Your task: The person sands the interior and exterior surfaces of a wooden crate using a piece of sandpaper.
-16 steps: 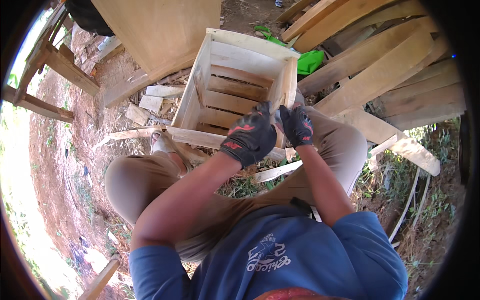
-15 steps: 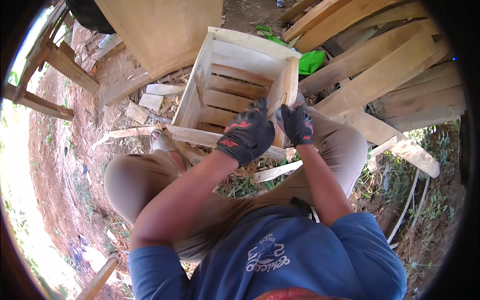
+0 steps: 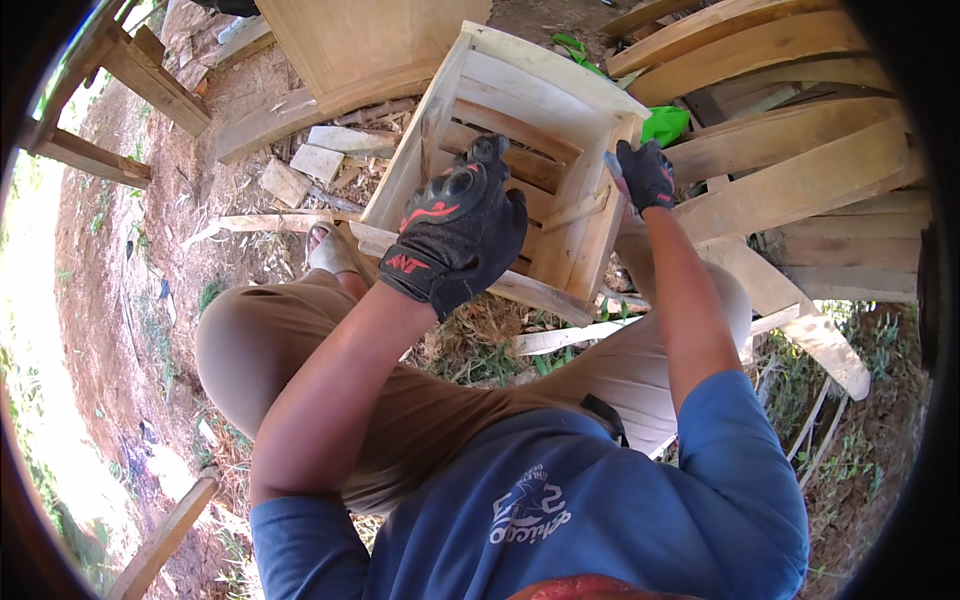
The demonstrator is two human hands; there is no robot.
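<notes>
A pale wooden slatted crate (image 3: 555,65) stands tilted between my knees, its open top facing me. My left hand (image 3: 455,225), in a black glove with red marks, hovers over the crate's near left part. Its fingers are curled and the back of the hand hides what they may hold. My right hand (image 3: 645,175), gloved alike, is at the top of the crate's right wall, close to the far corner. Those fingers are bent, and a pale grey patch shows on the thumb side; I cannot tell whether it is glove or a held thing. A wood strip (image 3: 578,210) slants across the right wall's inner face.
A broad wooden panel (image 3: 370,45) lies beyond the crate. Long curved-looking boards (image 3: 800,150) are stacked at the right, with a green bag (image 3: 664,125) beside them. Wood offcuts (image 3: 317,162) litter the ground at the left, near a timber frame (image 3: 150,80).
My hands have moved apart: the left came off the right wall, back over the crate's left side, and the right slid farther along the wall. The crate appears shifted right and up in view.
</notes>
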